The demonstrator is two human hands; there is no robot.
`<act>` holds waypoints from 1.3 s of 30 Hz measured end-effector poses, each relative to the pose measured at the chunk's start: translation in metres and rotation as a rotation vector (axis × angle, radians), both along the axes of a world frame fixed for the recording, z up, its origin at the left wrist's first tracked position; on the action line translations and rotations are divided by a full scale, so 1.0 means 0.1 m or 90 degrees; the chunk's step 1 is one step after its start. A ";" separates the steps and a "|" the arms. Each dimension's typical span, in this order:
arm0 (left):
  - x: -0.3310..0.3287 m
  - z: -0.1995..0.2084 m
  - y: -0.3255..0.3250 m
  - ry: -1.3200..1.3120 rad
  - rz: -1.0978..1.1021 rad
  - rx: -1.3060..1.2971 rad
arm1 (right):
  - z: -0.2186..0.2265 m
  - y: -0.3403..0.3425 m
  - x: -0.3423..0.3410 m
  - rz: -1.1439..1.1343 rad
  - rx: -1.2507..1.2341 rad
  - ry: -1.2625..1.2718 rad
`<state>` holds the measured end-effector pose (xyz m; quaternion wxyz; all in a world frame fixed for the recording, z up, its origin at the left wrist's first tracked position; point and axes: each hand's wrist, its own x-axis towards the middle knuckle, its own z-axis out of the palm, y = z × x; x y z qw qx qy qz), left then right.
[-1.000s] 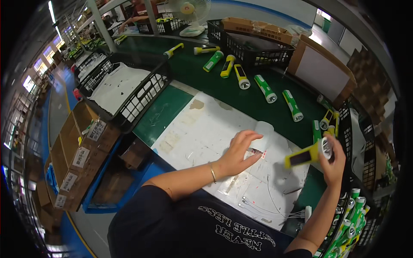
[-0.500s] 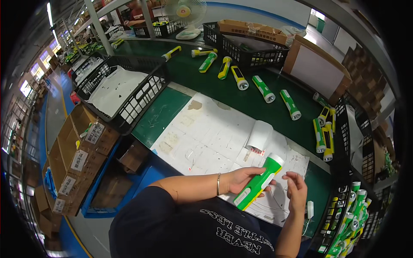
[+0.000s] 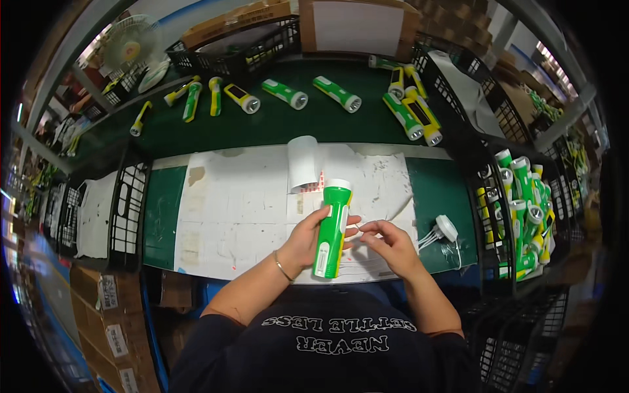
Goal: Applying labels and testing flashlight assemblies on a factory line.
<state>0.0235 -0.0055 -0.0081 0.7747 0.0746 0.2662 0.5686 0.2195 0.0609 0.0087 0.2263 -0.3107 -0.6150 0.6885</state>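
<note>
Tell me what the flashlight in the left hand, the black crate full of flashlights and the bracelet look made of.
Flashlight: probably hard plastic, its green and white shell smooth and softly glossy. Crate: likely moulded plastic, dull black with lattice walls. Bracelet: perhaps metal, thin and shiny, too small to be sure.

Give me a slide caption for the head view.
Left hand holds a green-and-yellow flashlight over a white worktop, right hand close by, more flashlights on the green surface beyond.
</note>
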 end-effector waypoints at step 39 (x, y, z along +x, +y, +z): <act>0.25 0.05 0.08 0.112 -0.005 -0.008 | -0.16 -0.61 -0.19 0.213 -0.529 0.050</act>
